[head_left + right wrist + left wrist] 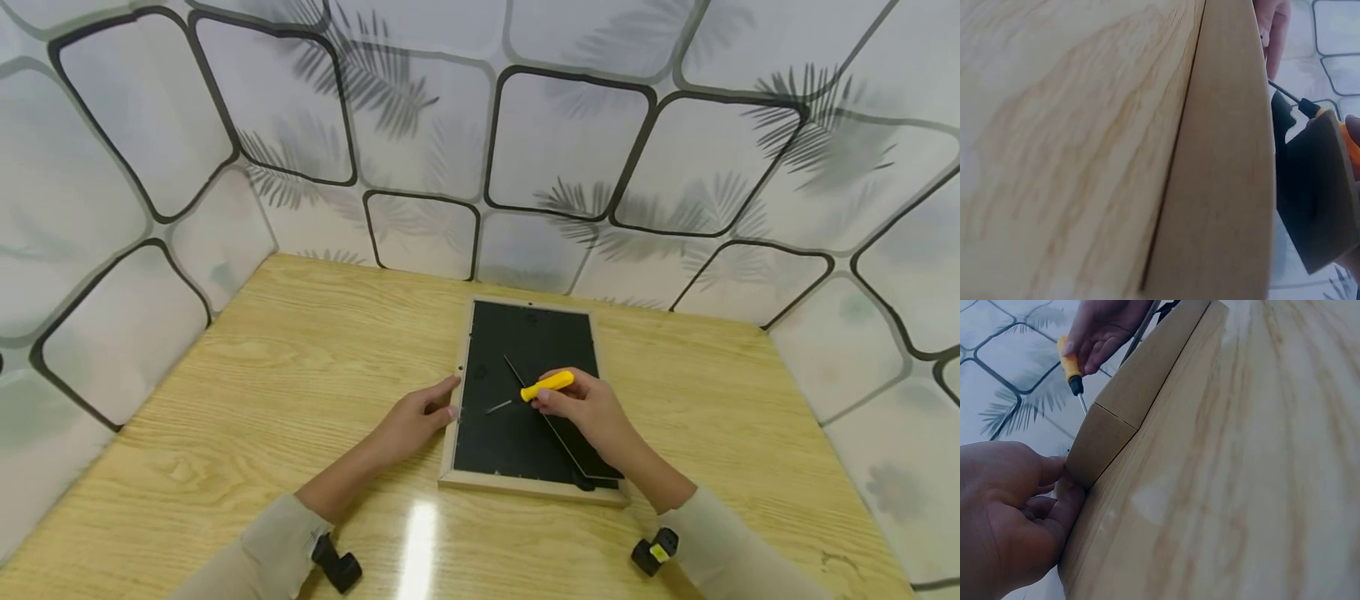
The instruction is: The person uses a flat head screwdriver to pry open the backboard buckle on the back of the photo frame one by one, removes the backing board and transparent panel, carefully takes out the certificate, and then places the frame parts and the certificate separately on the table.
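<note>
A picture frame of light wood lies face down, its black backing board upward. From the backing a black easel leg stands up at a slant on the right side, seen also as a dark flap in the right wrist view. My right hand grips a screwdriver by its yellow handle above the leg. The thin shaft slants down-left, its tip close over the backing near the left rail. With bent thumb and fingers, my left hand holds the frame's left edge; its fingertips are partly hidden in the left wrist view.
The wood-grain table carries the frame, with a bright light reflection near its front. Patterned wall covering with leaf prints encloses the back and both sides. A small black camera sits on the left wrist, another on the right.
</note>
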`<state>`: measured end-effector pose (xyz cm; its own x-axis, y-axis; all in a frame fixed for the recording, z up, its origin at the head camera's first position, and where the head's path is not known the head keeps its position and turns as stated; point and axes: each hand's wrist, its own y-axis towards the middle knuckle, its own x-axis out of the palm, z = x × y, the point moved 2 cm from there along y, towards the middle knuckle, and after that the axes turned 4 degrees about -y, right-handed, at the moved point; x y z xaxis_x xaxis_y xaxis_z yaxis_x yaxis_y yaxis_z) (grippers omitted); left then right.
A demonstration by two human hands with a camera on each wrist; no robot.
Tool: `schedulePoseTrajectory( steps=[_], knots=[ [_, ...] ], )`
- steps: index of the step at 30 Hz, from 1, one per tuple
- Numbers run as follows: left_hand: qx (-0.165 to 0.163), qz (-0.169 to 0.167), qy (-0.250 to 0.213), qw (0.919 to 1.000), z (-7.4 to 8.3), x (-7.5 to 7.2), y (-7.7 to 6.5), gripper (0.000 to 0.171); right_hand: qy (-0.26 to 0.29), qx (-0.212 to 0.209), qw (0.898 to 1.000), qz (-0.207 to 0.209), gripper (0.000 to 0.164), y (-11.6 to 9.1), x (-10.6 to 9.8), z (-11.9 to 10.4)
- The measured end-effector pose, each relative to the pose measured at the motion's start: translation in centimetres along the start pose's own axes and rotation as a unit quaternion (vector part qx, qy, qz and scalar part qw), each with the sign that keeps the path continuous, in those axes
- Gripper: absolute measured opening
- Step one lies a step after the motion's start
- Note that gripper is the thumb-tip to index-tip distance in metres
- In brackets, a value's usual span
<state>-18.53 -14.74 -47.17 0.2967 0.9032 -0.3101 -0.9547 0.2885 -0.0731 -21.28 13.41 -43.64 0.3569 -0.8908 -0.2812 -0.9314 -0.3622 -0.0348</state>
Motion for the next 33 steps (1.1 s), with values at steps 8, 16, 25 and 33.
schedulePoseTrajectory(
  steps=[8, 16, 25, 33],
  knots=[
    [-0.002, 0.005, 0.004, 1.0000, -0.1, -0.1, 0.0, 0.055, 0.004, 0.015, 1.000, 0.017, 0.044, -0.1, -0.6, 0.2],
    [0.006, -0.004, 0.012, 0.9999, -0.1, 0.0, 0.2, 0.055, -0.044, 0.029, 0.998, 0.044, 0.041, 0.1, -1.4, 0.5],
    [0.005, -0.002, 0.014, 0.9999, 0.0, -0.1, 0.0, 0.055, -0.064, 0.028, 0.996, 0.051, 0.044, 1.0, -2.1, 0.9],
    [0.006, -0.001, 0.017, 0.9998, 0.0, -0.1, 0.0, 0.055, -0.060, 0.035, 0.996, 0.060, 0.044, 2.3, -2.7, 1.3]
  ],
)
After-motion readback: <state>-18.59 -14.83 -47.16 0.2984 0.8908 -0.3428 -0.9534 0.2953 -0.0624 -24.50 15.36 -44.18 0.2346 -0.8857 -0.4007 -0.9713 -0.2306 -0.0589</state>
